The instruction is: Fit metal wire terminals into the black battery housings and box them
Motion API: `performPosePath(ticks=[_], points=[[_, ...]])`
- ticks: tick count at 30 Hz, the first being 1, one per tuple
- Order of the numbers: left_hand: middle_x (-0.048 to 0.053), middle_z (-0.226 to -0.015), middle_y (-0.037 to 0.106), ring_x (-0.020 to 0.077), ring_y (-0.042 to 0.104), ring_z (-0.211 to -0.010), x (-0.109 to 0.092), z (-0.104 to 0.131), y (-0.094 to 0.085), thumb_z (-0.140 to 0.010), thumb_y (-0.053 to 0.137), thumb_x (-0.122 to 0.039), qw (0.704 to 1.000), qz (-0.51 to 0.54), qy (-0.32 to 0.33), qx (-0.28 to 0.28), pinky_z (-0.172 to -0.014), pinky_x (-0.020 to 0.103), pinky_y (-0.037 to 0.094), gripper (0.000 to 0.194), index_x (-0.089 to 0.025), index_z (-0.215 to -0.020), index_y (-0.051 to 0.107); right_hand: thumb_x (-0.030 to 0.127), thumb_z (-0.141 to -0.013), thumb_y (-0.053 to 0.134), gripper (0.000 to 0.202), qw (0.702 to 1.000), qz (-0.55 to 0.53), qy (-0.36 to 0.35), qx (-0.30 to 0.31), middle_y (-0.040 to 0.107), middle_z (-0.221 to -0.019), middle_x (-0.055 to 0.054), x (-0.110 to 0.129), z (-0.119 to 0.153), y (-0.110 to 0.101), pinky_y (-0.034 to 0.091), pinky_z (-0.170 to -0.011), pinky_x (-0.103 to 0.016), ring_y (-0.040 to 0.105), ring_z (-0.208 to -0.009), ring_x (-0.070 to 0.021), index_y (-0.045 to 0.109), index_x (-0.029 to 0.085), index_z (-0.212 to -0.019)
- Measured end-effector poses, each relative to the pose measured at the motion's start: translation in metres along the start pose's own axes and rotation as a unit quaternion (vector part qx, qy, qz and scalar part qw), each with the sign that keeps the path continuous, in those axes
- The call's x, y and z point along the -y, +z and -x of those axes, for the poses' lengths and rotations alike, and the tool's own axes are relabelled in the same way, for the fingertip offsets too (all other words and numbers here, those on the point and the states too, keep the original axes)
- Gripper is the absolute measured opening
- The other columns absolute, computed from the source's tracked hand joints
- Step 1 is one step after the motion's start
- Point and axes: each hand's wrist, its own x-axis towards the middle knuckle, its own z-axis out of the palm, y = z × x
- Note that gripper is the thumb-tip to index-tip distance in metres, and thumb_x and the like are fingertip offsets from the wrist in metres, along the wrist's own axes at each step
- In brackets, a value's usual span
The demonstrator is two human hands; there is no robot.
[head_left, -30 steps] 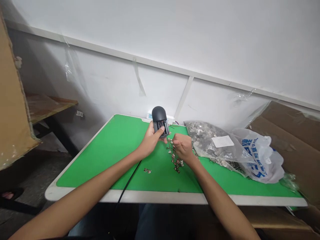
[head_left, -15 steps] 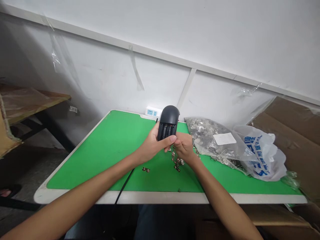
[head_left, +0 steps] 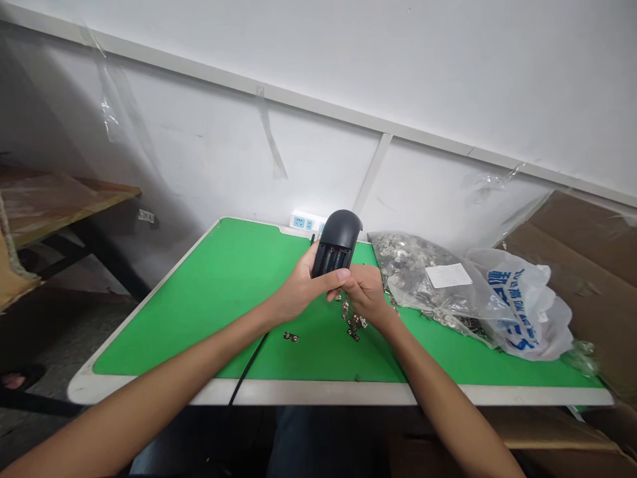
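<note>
A black rounded plastic device with an open battery compartment (head_left: 341,229) is held up above the green table mat, its slotted bay facing me. My left hand (head_left: 311,275) is closed around its left side and lower end, thumb across the front. Just beside the lower right edge, my right hand (head_left: 365,285) has its fingers curled in, touching the left thumb; what it holds, if anything, is hidden. Several small metal pieces (head_left: 353,325) lie on the mat under the right hand. A few more metal pieces (head_left: 291,337) lie further left.
At the right, a clear bag of small metal parts (head_left: 413,265) with a white label lies against a white plastic bag with blue print (head_left: 527,312). A power strip (head_left: 304,221) sits at the back edge. A black cable (head_left: 249,368) crosses the front edge. Cardboard (head_left: 587,259) stands at far right.
The device has tilted slightly to the right in my left hand. Both hands otherwise keep nearly the same place and grip.
</note>
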Motion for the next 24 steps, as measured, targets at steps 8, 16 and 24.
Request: performPosePath(ticks=[8, 16, 24], points=[[-0.002, -0.079, 0.058, 0.0081, 0.051, -0.056, 0.001, 0.003, 0.000, -0.086, 0.082, -0.043, 1.000, -0.003, 0.017, 0.003, -0.053, 0.025, 0.043, 0.045, -0.019, -0.112, 0.055, 0.066, -0.108, 0.030, 0.072, 0.999, 0.005, -0.031, -0.001, 0.073, -0.063, -0.003, -0.001, 0.000, 0.000, 0.052, -0.063, -0.034, 0.064, -0.058, -0.0185, 0.075, 0.028, -0.067], [-0.001, -0.082, 0.059, 0.0098, 0.055, -0.058, 0.007, 0.004, -0.005, -0.088, 0.079, -0.046, 1.000, 0.016, 0.017, 0.012, -0.053, 0.025, 0.046, 0.046, -0.020, -0.118, 0.056, 0.073, -0.105, 0.026, 0.077, 1.000, 0.013, -0.020, 0.013, 0.072, -0.064, -0.004, 0.001, 0.000, -0.001, 0.052, -0.065, -0.035, 0.062, -0.059, -0.0197, 0.074, 0.027, -0.066], [-0.004, -0.064, 0.056, 0.0110, 0.050, -0.049, 0.009, -0.003, -0.004, -0.090, 0.069, -0.049, 0.993, 0.097, -0.052, -0.047, -0.053, 0.027, 0.048, 0.033, -0.020, -0.097, 0.057, 0.081, -0.096, 0.047, 0.059, 0.974, -0.080, 0.084, -0.195, 0.063, -0.075, -0.002, -0.011, -0.005, 0.002, 0.054, -0.071, -0.035, 0.061, -0.070, -0.0192, 0.062, 0.026, -0.083]])
